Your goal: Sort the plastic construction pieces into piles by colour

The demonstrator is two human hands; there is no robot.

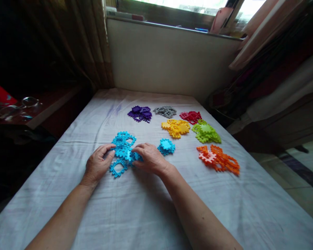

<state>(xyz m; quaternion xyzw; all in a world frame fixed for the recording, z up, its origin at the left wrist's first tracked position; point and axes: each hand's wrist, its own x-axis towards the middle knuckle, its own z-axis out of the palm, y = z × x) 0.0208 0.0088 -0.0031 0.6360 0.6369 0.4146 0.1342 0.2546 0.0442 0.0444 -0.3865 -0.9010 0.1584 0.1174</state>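
Note:
A loose heap of blue toothed plastic building pieces lies on the cloth between my two hands; some are square frames with open middles. My left hand rests at the heap's left edge, fingers bent and thumb apart, with its fingertips against the pieces. On the other side, my right hand has its fingers curled over a blue toothed piece, partly hidden under them. Just beyond that hand sits a small stack of blue solid pieces.
Similar toothed pieces lie sorted by colour: purple, grey, red and pink, yellow, green and orange. A white cloth covers the surface. Glasses rest on a dark side table at left.

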